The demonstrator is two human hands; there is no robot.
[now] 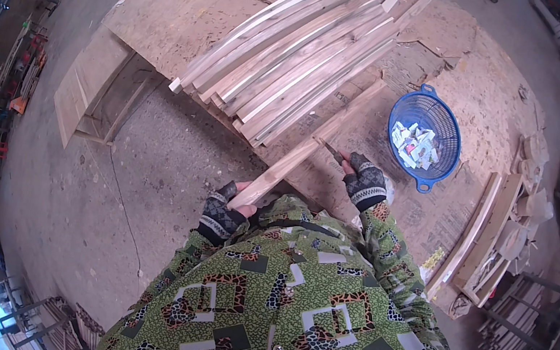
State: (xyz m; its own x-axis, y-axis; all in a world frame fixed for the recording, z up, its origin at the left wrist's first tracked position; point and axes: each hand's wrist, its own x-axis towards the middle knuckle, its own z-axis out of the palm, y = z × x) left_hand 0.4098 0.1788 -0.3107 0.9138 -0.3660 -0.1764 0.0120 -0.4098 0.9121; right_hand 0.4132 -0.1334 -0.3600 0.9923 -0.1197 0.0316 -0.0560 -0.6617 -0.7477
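Edge of the surface (173, 19) is just ahead of your left fingers (246, 209), floor (70, 208) left of them. They clasp the wooden strip's (289, 165) near end; right fingers (346, 166) grip a dark slim tool (331, 152).

The left hand (221, 214) was curled, below and left of frame centre. The right hand (363, 176), also curled, lay right of centre.

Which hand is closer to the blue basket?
The right hand. Holding a slim tool, it is left of the blue basket and nearer the body, not touching it. The left hand grips the wooden strip's near end, farther left of the basket.
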